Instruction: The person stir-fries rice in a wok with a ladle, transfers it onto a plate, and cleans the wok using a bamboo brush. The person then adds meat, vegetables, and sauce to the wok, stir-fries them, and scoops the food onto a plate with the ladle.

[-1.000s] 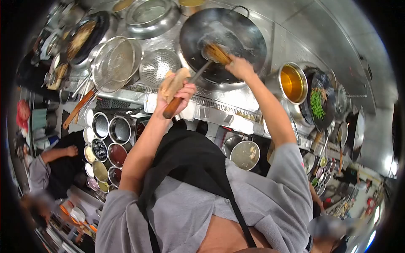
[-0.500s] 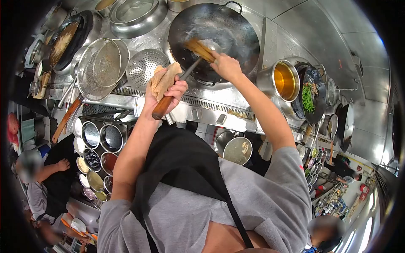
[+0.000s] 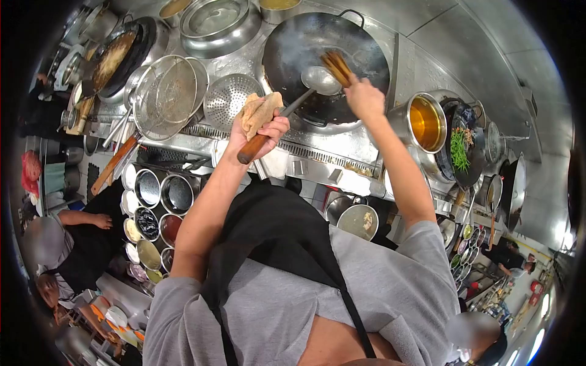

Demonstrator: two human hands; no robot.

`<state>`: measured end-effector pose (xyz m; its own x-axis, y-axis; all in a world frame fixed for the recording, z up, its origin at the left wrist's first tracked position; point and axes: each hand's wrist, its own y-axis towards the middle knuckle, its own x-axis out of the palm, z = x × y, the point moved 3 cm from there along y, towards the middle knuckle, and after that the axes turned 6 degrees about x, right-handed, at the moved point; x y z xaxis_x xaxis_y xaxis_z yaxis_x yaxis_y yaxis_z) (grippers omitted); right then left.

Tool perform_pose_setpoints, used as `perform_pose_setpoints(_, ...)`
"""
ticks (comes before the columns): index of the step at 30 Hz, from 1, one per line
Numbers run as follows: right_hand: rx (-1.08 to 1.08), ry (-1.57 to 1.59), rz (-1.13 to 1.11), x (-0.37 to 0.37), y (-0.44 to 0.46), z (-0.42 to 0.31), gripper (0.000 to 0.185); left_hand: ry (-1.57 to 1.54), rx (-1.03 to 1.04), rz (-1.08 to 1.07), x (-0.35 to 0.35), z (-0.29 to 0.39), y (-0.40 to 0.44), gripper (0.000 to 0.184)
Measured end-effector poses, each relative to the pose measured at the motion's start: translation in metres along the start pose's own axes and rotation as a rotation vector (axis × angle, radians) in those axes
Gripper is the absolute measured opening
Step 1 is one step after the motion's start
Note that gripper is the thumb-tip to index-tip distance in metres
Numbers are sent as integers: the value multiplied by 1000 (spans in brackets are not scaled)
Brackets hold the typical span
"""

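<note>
My left hand (image 3: 268, 133) is closed round the wooden-ended handle of a ladle (image 3: 320, 80), with a folded tan cloth (image 3: 259, 116) held in the same grip. The ladle's bowl lies inside a large dark wok (image 3: 370, 53). In my right hand (image 3: 365, 100) is a bamboo wok brush (image 3: 336, 66), its splayed bristles over the wok beside the ladle bowl. Thin haze shows at the wok's left side. Whether the bristles touch the metal, I cannot tell.
Left of the wok are a perforated skimmer (image 3: 233, 100) and wire strainers (image 3: 165, 97). A pot of amber liquid (image 3: 425, 122) and a pan with chopped greens (image 3: 459, 149) stand right. Seasoning tins (image 3: 148, 188) sit lower left. Other people (image 3: 91, 244) are nearby.
The brush has moved right across the ladle bowl with my right hand. Haze is more visible in the wok. The whole view has shifted slightly; my left hand keeps its hold.
</note>
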<state>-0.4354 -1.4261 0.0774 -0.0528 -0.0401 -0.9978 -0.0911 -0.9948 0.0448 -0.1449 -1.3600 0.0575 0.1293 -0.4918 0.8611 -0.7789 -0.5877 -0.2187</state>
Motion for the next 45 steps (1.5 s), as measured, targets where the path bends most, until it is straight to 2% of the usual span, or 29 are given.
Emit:
perform_pose_setpoints(1,17,-17,32,-2,-7,-11,40,20,0,-2,1,-3,3,46)
perform_pose_setpoints(2,-104,-49,-103,9,-12,-14,42,38,3,-5,2,-5,7,46)
perform_pose_setpoints(3,-113,109,-86,50,-9,4,43,56,8,-9,2,-6,9,46)
perform_pose_setpoints(5,25,-26,-160,20,1,17,42,75,15,12,6,-10,8,43)
perform_pose_setpoints(8,139,53,-19,8,-3,11,39,114,32,73,4,-22,14,41)
perform_pose_setpoints(9,174,57,48,12,-9,7,38,232,2,79,3,-26,20,39)
perform_pose_setpoints(10,121,29,-24,25,-15,4,32,380,-47,95,-6,-22,29,40)
perform_pose_setpoints(11,61,152,-162,39,-27,6,30,527,-94,106,-15,-18,37,42)
perform_pose_setpoints(13,72,181,-101,29,-47,21,38,1337,175,297,-20,-25,18,41)
perform_pose_setpoints(14,143,290,-138,16,-54,39,44,1734,341,392,-15,-26,10,41)
perform_pose_setpoints(15,213,404,-186,2,-64,58,50,2133,400,325,-38,-5,9,46)
perform_pose_setpoints(17,313,592,-88,9,-79,101,58,2623,618,286,-42,-9,-18,44)
perform_pose_setpoints(19,389,730,30,-17,-103,104,58,2771,667,364,-48,-11,-41,43)
perform_pose_setpoints(20,311,774,121,-34,-114,95,59,2849,688,399,-50,-15,-50,42)
perform_pose_setpoints(23,103,665,413,-70,-143,49,58,2906,691,449,-48,-33,-62,40)
perform_pose_setpoints(25,113,506,396,-52,-145,24,55,2887,755,407,-47,-44,-64,38)
perform_pose_setpoints(26,153,486,304,-26,-133,27,55,2878,795,372,-49,-49,-66,38)
perform_pose_setpoints(29,307,561,86,8,-91,77,59,2855,898,340,-56,-54,-75,39)
perform_pose_setpoints(31,346,684,137,-16,-101,80,61,2858,931,361,-57,-52,-82,39)
perform_pose_setpoints(33,210,792,281,-56,-118,67,62,2924,928,432,-59,-50,-87,39)
perform_pose_setpoints(36,1,635,432,-96,-139,33,65,3011,833,609,-55,-56,-88,44)
perform_pose_setpoints(39,90,412,276,-58,-102,42,65,3076,967,546,-59,-57,-93,45)
perform_pose_setpoints(40,130,358,91,-62,-87,58,59,3076,962,547,-63,-57,-96,46)
perform_pose_setpoints(41,40,449,124,-34,-66,84,56,3078,956,549,-65,-56,-100,46)
perform_pose_setpoints(43,88,517,204,-66,-90,73,59,3097,1001,518,-62,-52,-100,44)
perform_pose_setpoints(45,11,541,382,-96,-122,43,60,3123,1056,464,-68,-55,-104,38)
